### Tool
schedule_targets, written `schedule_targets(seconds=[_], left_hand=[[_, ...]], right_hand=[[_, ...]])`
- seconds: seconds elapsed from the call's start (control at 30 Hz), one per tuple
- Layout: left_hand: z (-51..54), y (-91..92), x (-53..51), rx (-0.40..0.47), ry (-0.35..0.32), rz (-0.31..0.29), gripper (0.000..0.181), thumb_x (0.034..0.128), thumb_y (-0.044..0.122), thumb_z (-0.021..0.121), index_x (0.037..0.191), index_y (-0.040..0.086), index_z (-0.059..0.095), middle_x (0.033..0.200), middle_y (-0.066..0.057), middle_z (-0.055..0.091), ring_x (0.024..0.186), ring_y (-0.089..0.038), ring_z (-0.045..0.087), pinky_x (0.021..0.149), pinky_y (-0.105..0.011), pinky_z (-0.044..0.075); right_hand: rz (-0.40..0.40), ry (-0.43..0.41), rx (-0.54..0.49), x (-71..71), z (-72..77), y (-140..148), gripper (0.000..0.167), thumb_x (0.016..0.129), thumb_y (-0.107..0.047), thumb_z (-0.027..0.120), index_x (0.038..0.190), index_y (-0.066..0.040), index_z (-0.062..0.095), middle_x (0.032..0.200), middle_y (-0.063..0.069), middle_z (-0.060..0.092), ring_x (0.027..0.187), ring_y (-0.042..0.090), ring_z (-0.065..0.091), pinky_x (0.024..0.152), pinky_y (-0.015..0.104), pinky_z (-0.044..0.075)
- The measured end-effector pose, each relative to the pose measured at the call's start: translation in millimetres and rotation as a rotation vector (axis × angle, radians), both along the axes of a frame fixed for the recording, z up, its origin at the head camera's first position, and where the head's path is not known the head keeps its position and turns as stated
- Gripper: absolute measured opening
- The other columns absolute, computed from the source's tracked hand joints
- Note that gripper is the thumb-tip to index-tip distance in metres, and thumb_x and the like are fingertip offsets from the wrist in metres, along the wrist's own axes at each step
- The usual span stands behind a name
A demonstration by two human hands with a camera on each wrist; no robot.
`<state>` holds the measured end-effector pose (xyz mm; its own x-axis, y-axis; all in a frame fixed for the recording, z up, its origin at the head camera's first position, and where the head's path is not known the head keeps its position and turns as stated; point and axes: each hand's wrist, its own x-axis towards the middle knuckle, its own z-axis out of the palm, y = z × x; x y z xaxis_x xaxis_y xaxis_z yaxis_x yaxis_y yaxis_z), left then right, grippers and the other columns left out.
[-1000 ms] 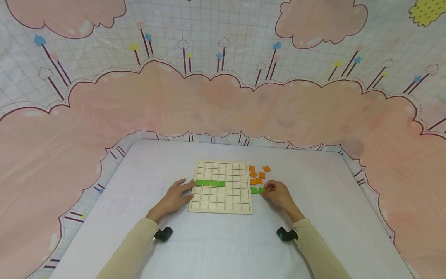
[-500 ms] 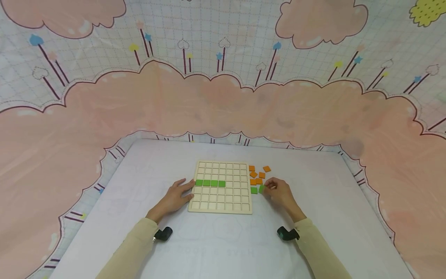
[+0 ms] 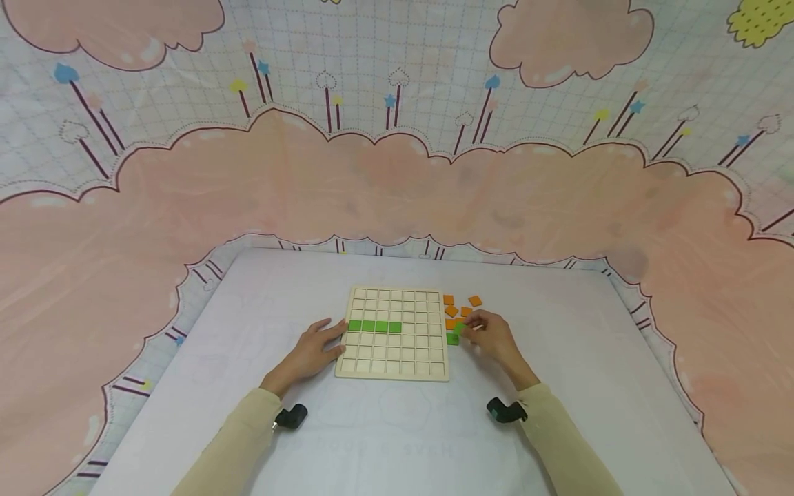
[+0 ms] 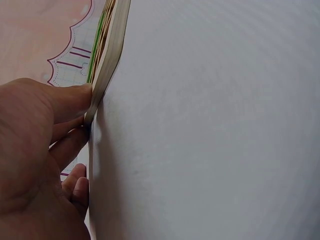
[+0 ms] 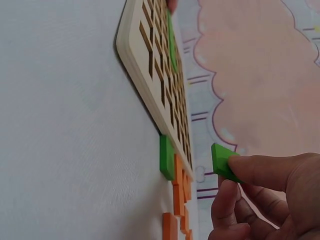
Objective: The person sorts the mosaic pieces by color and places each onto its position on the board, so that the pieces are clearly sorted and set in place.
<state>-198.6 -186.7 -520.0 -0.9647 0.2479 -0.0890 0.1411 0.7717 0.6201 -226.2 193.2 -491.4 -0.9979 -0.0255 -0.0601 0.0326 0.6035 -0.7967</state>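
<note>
A wooden grid board (image 3: pixel 392 376) lies on the white table, with a row of green square tiles (image 3: pixel 375 326) set in its cells. My left hand (image 3: pixel 313 350) rests against the board's left edge, fingers spread; the left wrist view shows the thumb (image 4: pixel 75 100) touching that edge. Between thumb and fingers my right hand (image 3: pixel 495 342) pinches a green square tile (image 5: pixel 223 161), raised off the table and tilted, just right of the board. One loose green tile (image 3: pixel 452 339) lies below it, beside the board's right edge.
Several orange square tiles (image 3: pixel 475 301) lie loose along the board's right side, some partly hidden behind my right hand. A patterned cloth (image 3: pixel 397 186) with clouds hangs behind and around the white table (image 3: pixel 384 441).
My right hand has lifted the green tile off the table and carried it left and slightly up toward the board. The left hand has stayed where it was.
</note>
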Motion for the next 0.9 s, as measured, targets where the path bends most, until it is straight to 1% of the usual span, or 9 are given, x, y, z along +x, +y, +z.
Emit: schedule_targets(seconds=[0.1,0.3,0.5,0.73,0.9], left_hand=[[-0.8,-0.3,0.2,-0.002,0.003,-0.003,0.056,0.0970,0.023,0.061,0.149,0.013,0.043,0.159,-0.004,0.037,0.151,-0.038,0.018,0.115,-0.068,0.021],[-0.6,-0.3,0.8,-0.012,0.006,-0.011,0.057,0.0974,0.023,0.060,0.150,0.013,0.041,0.159,-0.006,0.036,0.151,-0.038,0.018,0.115,-0.068,0.020],[0.8,0.1,1.9,0.001,-0.009,-0.003,0.057,0.0974,0.023,0.060,0.150,0.013,0.040,0.159,-0.006,0.036,0.151,-0.038,0.017,0.115,-0.068,0.020],[2.3,1.3,3.0,-0.006,-0.017,0.009,0.057,0.0977,0.024,0.060,0.150,0.014,0.040,0.159,-0.005,0.036,0.151,-0.038,0.017,0.115,-0.068,0.022],[2.3,1.6,3.1,0.003,-0.019,0.013,0.057,0.0973,0.023,0.061,0.150,0.014,0.040,0.159,-0.005,0.036,0.151,-0.038,0.017,0.115,-0.068,0.021]], right_hand=[[0.006,0.009,-0.001,-0.9,0.0,-3,0.016,0.085,-0.007,0.071,0.099,-0.003,0.068,0.095,0.013,0.071,0.072,0.017,0.064,0.058,0.025,0.048],[0.022,0.029,0.002,-2.0,0.4,-10,0.016,0.084,-0.007,0.073,0.099,-0.003,0.069,0.096,0.014,0.072,0.079,0.020,0.063,0.062,0.024,0.048],[0.036,0.023,0.006,-2.9,0.0,-21,0.015,0.084,-0.010,0.074,0.097,-0.006,0.069,0.097,0.011,0.072,0.083,0.020,0.062,0.066,0.024,0.047],[0.048,0.023,-0.021,-3.9,0.6,-33,0.016,0.083,-0.008,0.075,0.097,-0.005,0.069,0.096,0.010,0.071,0.085,0.020,0.061,0.065,0.024,0.046],[0.061,0.032,-0.019,-6.6,-0.2,-41,0.013,0.083,-0.007,0.075,0.095,-0.006,0.070,0.096,0.010,0.072,0.086,0.020,0.062,0.068,0.024,0.047]])
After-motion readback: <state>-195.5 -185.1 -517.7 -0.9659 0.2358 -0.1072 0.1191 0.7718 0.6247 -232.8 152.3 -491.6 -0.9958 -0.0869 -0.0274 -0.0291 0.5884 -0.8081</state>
